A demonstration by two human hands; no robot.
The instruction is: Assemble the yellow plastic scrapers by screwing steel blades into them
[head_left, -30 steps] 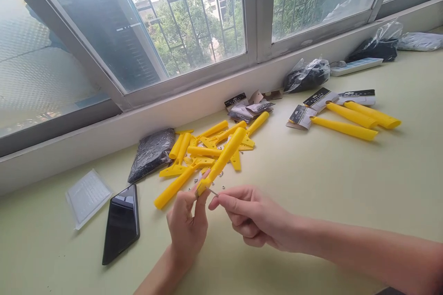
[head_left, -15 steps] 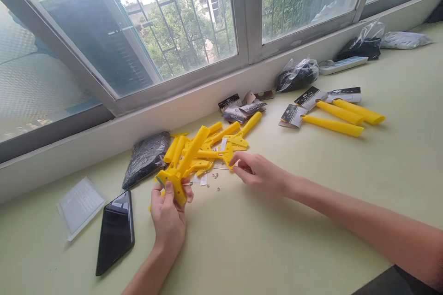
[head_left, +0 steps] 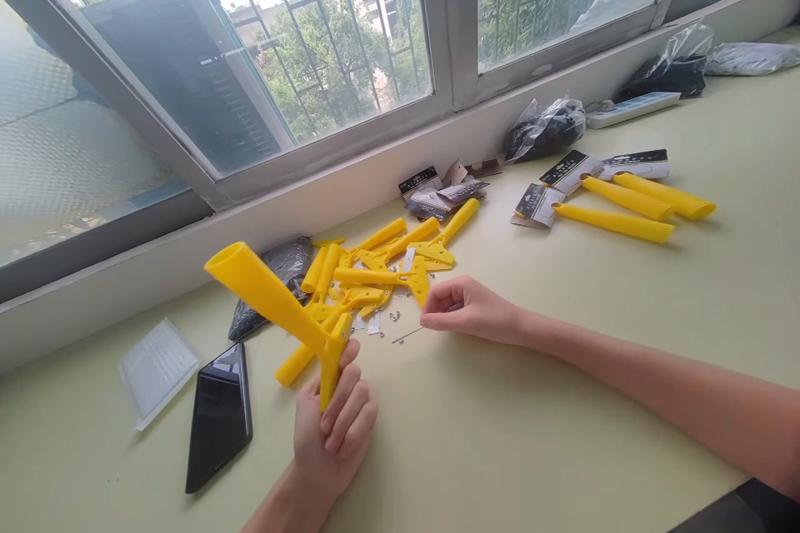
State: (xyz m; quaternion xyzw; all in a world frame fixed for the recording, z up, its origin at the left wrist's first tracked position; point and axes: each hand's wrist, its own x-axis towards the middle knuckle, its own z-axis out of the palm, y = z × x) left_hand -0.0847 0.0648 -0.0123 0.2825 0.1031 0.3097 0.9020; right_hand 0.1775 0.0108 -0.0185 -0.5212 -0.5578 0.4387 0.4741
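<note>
My left hand (head_left: 337,425) is closed around the head of a yellow plastic scraper (head_left: 268,291), whose hollow handle points up and to the left. My right hand (head_left: 472,310) pinches a thin metal rod (head_left: 407,335) between thumb and fingertips; its free end points left, just above the table, and the rest is hidden in the fingers. Between and beyond the hands lies a pile of yellow scrapers and handles (head_left: 372,276). Small metal nuts (head_left: 394,316) are scattered in front of the pile, near the rod.
A black phone (head_left: 218,416) and a clear plastic packet (head_left: 157,371) lie at the left. A dark plastic bag (head_left: 284,262) sits behind the scraper. Packaging cards (head_left: 431,196) rest by the window sill. Several yellow handles (head_left: 616,223) with cards lie at the right, with bags (head_left: 547,132) behind.
My left hand has turned the scraper, so its handle now tilts left instead of right. My right hand has lifted the thin metal rod and pinches it.
</note>
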